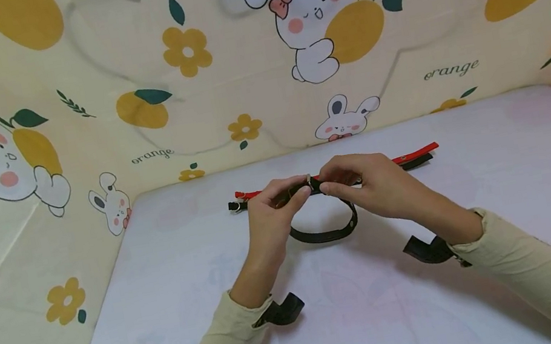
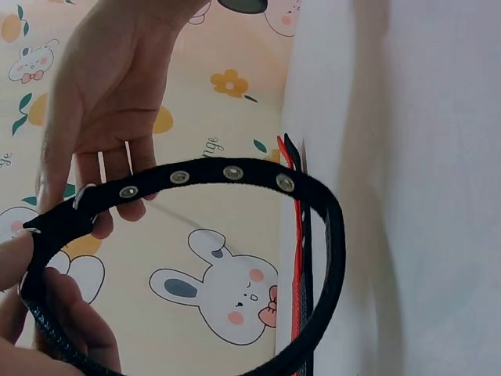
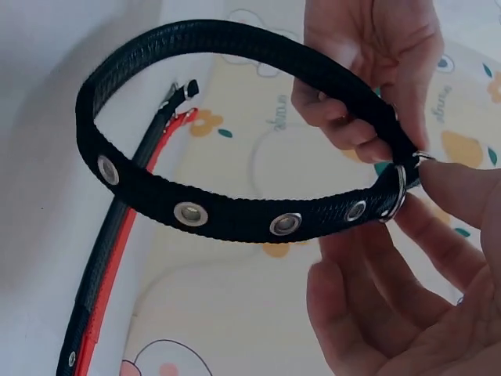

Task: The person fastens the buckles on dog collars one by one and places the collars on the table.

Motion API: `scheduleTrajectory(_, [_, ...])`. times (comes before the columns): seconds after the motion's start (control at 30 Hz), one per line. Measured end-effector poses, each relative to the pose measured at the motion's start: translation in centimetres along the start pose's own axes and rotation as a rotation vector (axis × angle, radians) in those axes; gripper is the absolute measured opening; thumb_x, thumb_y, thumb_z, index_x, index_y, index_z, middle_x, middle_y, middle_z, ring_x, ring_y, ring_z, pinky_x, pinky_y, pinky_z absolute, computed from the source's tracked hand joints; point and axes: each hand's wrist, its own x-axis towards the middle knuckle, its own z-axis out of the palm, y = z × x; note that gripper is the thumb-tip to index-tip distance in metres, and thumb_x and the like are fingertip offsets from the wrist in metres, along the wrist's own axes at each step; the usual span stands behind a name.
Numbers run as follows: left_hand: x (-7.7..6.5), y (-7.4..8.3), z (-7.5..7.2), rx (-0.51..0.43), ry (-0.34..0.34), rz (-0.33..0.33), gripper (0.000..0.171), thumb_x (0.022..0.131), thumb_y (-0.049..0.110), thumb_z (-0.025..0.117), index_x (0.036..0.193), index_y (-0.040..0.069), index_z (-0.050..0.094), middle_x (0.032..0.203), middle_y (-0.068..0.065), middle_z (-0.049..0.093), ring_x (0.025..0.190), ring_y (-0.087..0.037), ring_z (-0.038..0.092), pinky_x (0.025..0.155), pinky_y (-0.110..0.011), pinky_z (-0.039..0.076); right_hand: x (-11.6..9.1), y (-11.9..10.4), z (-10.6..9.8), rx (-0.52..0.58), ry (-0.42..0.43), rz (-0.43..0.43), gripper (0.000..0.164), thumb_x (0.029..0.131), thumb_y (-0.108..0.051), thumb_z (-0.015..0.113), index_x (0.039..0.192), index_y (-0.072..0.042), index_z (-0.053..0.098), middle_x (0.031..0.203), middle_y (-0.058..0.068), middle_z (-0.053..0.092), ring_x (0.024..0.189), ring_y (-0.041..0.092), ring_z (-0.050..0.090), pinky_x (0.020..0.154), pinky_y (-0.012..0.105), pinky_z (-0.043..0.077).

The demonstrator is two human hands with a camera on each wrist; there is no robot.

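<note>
A black collar (image 1: 326,237) is held between the two hands, its joined ends at the fingertips and the rest of its loop hanging below them over the white table (image 1: 193,303). The left hand (image 1: 273,215) pinches the collar between thumb and fingers on one side of the join. The right hand (image 1: 377,186) pinches it just beside that, with its thumb by the metal buckle (image 3: 400,196). The fingertips of both hands nearly meet there. Whether the bottom of the loop touches the table, I cannot tell.

The collar is a narrow band bent into a rounded loop. Four silver-rimmed eyelets run in a row along one stretch, leading toward the buckle. Part of the band looks matt, and part of its inner face has a slight shine.

Beyond the loop, a red strap (image 1: 418,153) and a second black strap (image 1: 420,162) lie lengthwise side by side on the table, partly hidden behind the hands.
</note>
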Motion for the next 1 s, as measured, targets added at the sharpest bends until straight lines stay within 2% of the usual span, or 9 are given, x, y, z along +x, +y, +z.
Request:
scheduleTrajectory(0.17, [-0.1,-0.05,0.08,-0.005,-0.022,0.006,0.026,0.089,0.006,0.073,0.114,-0.001,0.071,0.102,0.002,0.068,0.098,-0.013,0.065,0.083,-0.021,0.052,-0.15,-0.2,0.04,0.01,0.011,0.016,0.017,0.098,-0.041,0.062,0.108,-0.03,0.07,0.095,-0.011,0.072,0.087,0.008,0.067,0.08,0.035,0.053])
scheduleTrajectory(0.33, [-0.19,-0.1,0.13,0.001,-0.026,0.003,0.026,0.09,0.008,0.073,0.115,0.001,0.071,0.102,0.003,0.067,0.097,-0.013,0.064,0.083,-0.021,0.053,-0.23,-0.35,0.16,0.009,0.037,-0.01,0.016,0.096,-0.04,0.065,0.108,-0.031,0.071,0.095,-0.012,0.071,0.084,0.007,0.064,0.075,0.033,0.051])
scheduleTrajectory(0.53, [-0.14,-0.13,0.13,-0.027,-0.027,0.026,0.026,0.091,0.006,0.07,0.116,-0.001,0.069,0.101,0.004,0.066,0.097,-0.014,0.061,0.083,-0.022,0.052,-0.18,-0.6,0.1,0.005,0.016,0.015,0.027,0.092,-0.042,0.07,0.114,-0.027,0.069,0.104,-0.01,0.07,0.089,0.01,0.062,0.079,0.034,0.05])
scheduleTrajectory(0.63, [-0.1,-0.05,0.09,-0.068,-0.003,0.026,0.024,0.093,0.006,0.067,0.116,-0.002,0.066,0.101,0.005,0.066,0.096,-0.013,0.06,0.085,-0.023,0.051,-0.09,-0.71,0.09,-0.013,0.008,0.026,0.031,0.09,-0.04,0.073,0.116,-0.025,0.068,0.101,-0.008,0.069,0.089,0.012,0.06,0.081,0.035,0.05])
scheduleTrajectory(0.73, [-0.12,0.1,0.15,-0.089,0.019,0.02,0.023,0.094,0.006,0.066,0.116,-0.002,0.064,0.101,0.006,0.065,0.092,-0.011,0.058,0.082,-0.022,0.049,-0.07,-0.84,0.05,-0.003,0.015,0.033,0.027,0.09,-0.039,0.073,0.113,-0.025,0.07,0.094,-0.006,0.068,0.087,0.013,0.059,0.081,0.037,0.05])
scheduleTrajectory(0.83, [-0.2,0.2,0.26,-0.103,0.02,0.003,0.022,0.095,0.005,0.064,0.116,-0.001,0.063,0.1,0.006,0.065,0.091,-0.011,0.058,0.08,-0.021,0.048,-0.18,-0.9,0.01,0.011,0.019,0.064,0.027,0.09,-0.044,0.072,0.11,-0.027,0.07,0.091,-0.007,0.067,0.088,0.013,0.059,0.081,0.036,0.049])
scheduleTrajectory(1.0, [-0.12,0.27,0.44,-0.127,0.019,-0.002,0.023,0.095,0.002,0.063,0.117,-0.003,0.061,0.102,0.005,0.064,0.095,-0.01,0.061,0.087,-0.024,0.051,-0.37,-0.85,-0.19,-0.004,0.031,0.082,0.026,0.092,-0.047,0.069,0.107,-0.026,0.071,0.09,-0.005,0.067,0.089,0.014,0.059,0.081,0.035,0.047])
